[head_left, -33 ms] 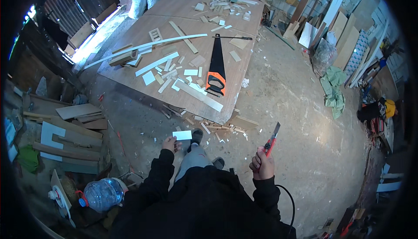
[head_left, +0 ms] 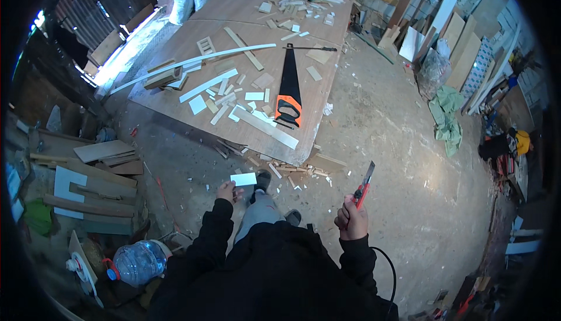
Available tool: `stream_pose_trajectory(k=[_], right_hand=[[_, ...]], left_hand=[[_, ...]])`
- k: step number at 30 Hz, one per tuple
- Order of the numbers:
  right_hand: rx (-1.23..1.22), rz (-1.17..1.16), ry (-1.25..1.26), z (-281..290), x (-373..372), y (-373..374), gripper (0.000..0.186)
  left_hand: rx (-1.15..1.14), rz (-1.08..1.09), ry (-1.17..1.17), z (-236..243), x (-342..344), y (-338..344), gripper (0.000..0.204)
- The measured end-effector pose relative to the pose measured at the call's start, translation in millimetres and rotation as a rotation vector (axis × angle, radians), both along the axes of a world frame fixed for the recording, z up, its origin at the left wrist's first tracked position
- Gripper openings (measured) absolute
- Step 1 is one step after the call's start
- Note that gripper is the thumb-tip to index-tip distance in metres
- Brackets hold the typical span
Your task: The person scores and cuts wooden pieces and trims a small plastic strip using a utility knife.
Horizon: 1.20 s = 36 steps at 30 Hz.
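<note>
I stand at the near edge of a large plywood sheet [head_left: 193, 34] that lies on the concrete floor. My left hand [head_left: 225, 192] pinches a small white rectangular offcut [head_left: 243, 179] by its left end, level above my shoes. My right hand [head_left: 352, 220] is closed around a red utility knife [head_left: 363, 186] whose blade end points up and away. The two hands are well apart. A handsaw [head_left: 289, 87] with a black blade and an orange-and-black handle lies on the sheet ahead of me, among several white and wooden strips and scraps.
Wood chips litter the floor at the sheet's near corner [head_left: 292, 169]. Stacked boards and offcuts [head_left: 99, 175] lie to my left, with a large clear water bottle [head_left: 139, 261] beside them. Green cloth [head_left: 445, 116] and leaning panels [head_left: 461, 40] sit at right. A black cable [head_left: 390, 274] loops behind me.
</note>
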State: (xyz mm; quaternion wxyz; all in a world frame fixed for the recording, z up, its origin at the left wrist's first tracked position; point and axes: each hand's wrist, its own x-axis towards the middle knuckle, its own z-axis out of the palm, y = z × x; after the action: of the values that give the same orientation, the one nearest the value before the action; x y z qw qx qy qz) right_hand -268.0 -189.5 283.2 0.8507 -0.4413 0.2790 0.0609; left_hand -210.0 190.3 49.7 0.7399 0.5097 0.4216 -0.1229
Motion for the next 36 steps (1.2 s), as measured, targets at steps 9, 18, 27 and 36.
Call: stream_pose_trajectory(k=[9,18,27,36], right_hand=[[-0.112,-0.192,0.046,-12,41,27,0.007],[-0.103,-0.336,0.116,-20,126,94,0.013],[-0.175,-0.576,0.151,-22,133,124,0.012],[-0.235,-0.885,0.239,-20,85,118,0.010]], left_hand=[[-0.029,-0.137,0.075,-29,121,19,0.027],[0.031,-0.289,-0.129,-41,273,31,0.028],[1.059,-1.516,-1.407,-1,275,-87,0.050],[1.192,-1.648,-1.314,-23,292,-133,0.040]])
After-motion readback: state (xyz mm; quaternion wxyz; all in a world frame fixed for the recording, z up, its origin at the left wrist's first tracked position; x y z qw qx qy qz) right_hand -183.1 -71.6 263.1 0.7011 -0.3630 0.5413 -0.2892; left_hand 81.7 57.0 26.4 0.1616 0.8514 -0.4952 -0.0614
